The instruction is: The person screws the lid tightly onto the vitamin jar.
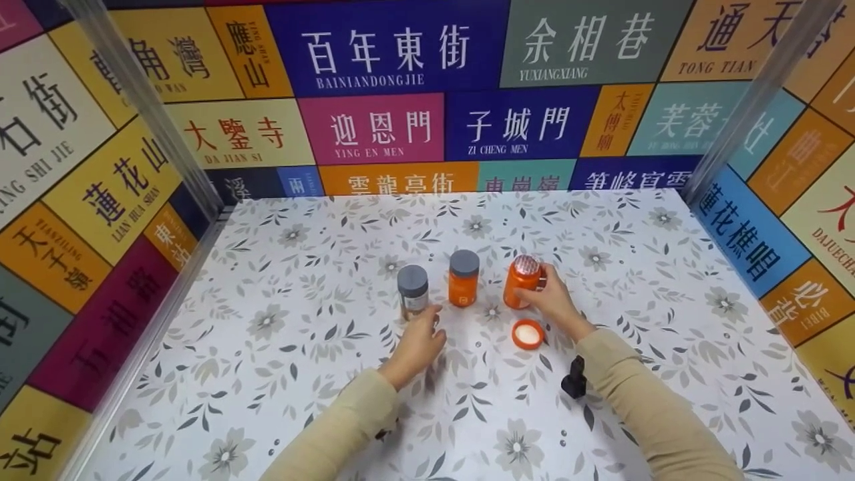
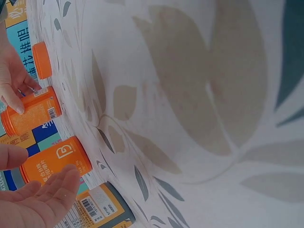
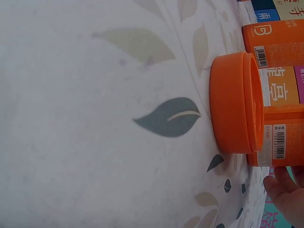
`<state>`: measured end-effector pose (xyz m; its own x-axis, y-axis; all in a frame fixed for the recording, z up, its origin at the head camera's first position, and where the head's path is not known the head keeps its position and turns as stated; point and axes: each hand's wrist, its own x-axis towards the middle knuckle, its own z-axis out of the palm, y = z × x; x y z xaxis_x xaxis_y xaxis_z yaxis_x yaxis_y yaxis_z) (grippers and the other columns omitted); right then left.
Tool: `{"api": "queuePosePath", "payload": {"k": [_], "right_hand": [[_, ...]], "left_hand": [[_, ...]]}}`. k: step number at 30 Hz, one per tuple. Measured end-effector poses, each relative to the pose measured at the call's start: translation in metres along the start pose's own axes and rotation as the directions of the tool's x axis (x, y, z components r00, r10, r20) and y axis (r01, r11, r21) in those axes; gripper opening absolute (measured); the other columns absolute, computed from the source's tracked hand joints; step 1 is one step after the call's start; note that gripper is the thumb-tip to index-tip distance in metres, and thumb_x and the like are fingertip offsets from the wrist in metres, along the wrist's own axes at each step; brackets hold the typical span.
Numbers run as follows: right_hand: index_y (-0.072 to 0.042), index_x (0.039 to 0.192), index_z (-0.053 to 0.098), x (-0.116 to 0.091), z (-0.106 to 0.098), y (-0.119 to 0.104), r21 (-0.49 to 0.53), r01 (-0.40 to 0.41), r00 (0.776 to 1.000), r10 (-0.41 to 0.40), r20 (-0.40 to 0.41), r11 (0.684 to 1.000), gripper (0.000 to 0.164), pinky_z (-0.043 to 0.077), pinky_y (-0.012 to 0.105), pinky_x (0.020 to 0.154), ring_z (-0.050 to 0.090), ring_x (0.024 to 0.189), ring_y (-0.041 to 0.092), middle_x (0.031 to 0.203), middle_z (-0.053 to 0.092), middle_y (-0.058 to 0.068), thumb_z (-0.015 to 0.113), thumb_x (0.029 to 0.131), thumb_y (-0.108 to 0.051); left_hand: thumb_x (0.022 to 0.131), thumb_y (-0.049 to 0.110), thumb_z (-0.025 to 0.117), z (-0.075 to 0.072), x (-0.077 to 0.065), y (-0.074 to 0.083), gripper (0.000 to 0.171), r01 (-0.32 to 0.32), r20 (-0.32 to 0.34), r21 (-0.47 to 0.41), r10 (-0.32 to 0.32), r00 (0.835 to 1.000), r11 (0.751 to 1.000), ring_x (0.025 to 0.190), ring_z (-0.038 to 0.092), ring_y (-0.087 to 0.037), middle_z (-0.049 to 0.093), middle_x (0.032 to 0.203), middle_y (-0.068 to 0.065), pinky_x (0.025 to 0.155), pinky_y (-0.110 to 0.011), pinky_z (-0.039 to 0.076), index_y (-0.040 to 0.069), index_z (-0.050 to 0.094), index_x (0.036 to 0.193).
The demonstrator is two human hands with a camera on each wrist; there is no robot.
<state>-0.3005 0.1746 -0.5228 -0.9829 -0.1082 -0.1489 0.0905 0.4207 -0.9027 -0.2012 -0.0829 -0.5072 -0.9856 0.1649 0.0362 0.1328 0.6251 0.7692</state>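
Note:
My right hand (image 1: 556, 298) grips an orange bottle (image 1: 518, 286) between thumb and fingers. The bottle stands upright on the table, with a silvery foil seal over its mouth. Just in front lies its orange cap (image 1: 527, 335), hollow side up with a pale lining. My left hand (image 1: 415, 347), fingers relaxed and holding nothing, hovers close by a bottle with a grey lid and pale label (image 1: 413, 292). Between the hands stands a second orange bottle (image 1: 463, 287) with a grey lid. In the left wrist view, the left fingers (image 2: 61, 192) overlap the bottles behind.
A white tablecloth (image 1: 287, 414) printed with grey flowers and leaves covers the table. Colourful panels (image 1: 387, 127) with large characters rise behind it and on both sides. A small black object (image 1: 574, 378) shows beside the right sleeve.

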Motion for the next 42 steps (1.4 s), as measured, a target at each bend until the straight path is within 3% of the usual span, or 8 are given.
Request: {"api": "queuePosePath", "payload": {"k": [10,18,26,31,39,42], "right_hand": [[0.000,0.132,0.031,-0.011,0.011,-0.002,-0.096,0.122,0.992,-0.118,0.045,0.988,0.069,0.040,0.037,0.087,0.046,0.105,0.030,0.122,0.047,0.020,0.071,0.079,-0.022],[0.000,0.130,0.034,-0.025,0.027,-0.010,-0.130,0.193,0.975,-0.176,0.133,0.973,0.071,0.038,0.048,0.097,0.048,0.113,0.037,0.125,0.048,0.023,0.074,0.076,-0.021],[-0.003,0.130,0.039,-0.038,0.046,-0.017,-0.102,0.243,0.956,-0.221,0.194,0.965,0.073,0.045,0.043,0.089,0.055,0.104,0.033,0.123,0.053,0.019,0.078,0.071,-0.022],[-0.004,0.127,0.042,-0.044,0.055,-0.019,-0.100,0.291,0.940,-0.265,0.217,0.951,0.069,0.047,0.041,0.086,0.057,0.100,0.030,0.120,0.055,0.018,0.078,0.070,-0.019],[-0.004,0.128,0.041,-0.049,0.058,-0.020,-0.099,0.285,0.935,-0.253,0.247,0.954,0.069,0.042,0.046,0.093,0.053,0.108,0.031,0.124,0.053,0.016,0.077,0.070,-0.018],[-0.003,0.129,0.040,-0.049,0.053,-0.020,-0.113,0.320,0.919,-0.279,0.278,0.941,0.074,0.035,0.050,0.099,0.049,0.115,0.035,0.128,0.050,0.018,0.079,0.069,-0.021]], "left_hand": [[0.083,0.002,0.054,0.001,-0.001,-0.002,0.043,-0.039,-0.022,0.036,0.040,0.999,0.999,0.096,0.059,-0.034,0.059,0.111,-0.026,0.084,-0.043,0.049,-0.005,0.046,0.125],[0.082,0.001,0.055,0.001,-0.003,-0.004,0.044,-0.028,-0.020,0.019,0.028,0.999,0.999,0.098,0.059,-0.036,0.058,0.112,-0.027,0.085,-0.044,0.048,-0.006,0.046,0.125],[0.083,0.002,0.055,-0.001,-0.005,-0.004,0.046,-0.010,0.001,-0.010,0.010,1.000,1.000,0.106,0.056,-0.037,0.055,0.118,-0.027,0.088,-0.044,0.047,-0.005,0.044,0.127],[0.082,0.001,0.057,0.000,-0.005,-0.005,0.047,-0.036,0.003,-0.009,0.036,0.999,0.999,0.105,0.056,-0.038,0.054,0.119,-0.027,0.088,-0.045,0.047,-0.006,0.044,0.126],[0.083,0.002,0.057,0.001,-0.005,-0.004,0.047,-0.010,0.033,0.001,0.010,0.999,1.000,0.107,0.055,-0.036,0.052,0.121,-0.024,0.090,-0.043,0.046,-0.005,0.043,0.128],[0.084,0.003,0.058,0.002,-0.004,-0.002,0.048,-0.003,0.044,-0.007,0.003,0.999,1.000,0.108,0.054,-0.036,0.052,0.122,-0.024,0.091,-0.044,0.045,-0.004,0.042,0.129]]}}
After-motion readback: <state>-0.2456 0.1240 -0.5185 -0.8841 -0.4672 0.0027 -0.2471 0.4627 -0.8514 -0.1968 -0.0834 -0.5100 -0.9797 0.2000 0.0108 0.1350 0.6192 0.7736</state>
